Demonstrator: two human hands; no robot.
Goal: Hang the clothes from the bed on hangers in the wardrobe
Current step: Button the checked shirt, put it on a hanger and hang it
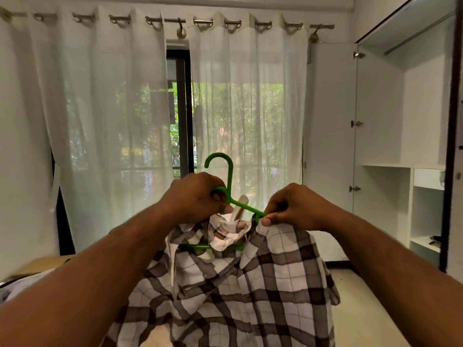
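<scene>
Hands are working mid-scene: the left hand (198, 196) is gripping the green plastic hanger (229, 194) below its hook, while the right hand (288, 207) is pinching the brown-and-white checked cotton shirt (238, 296) onto the hanger's arm; the open white wardrobe (400, 121) is standing far right.

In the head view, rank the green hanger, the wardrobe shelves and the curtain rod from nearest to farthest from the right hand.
1. green hanger: centre, pinched at its shoulder by the right hand itself.
2. wardrobe shelves: lower right, beyond the right forearm.
3. curtain rod: top of the view, along the far window wall.
</scene>
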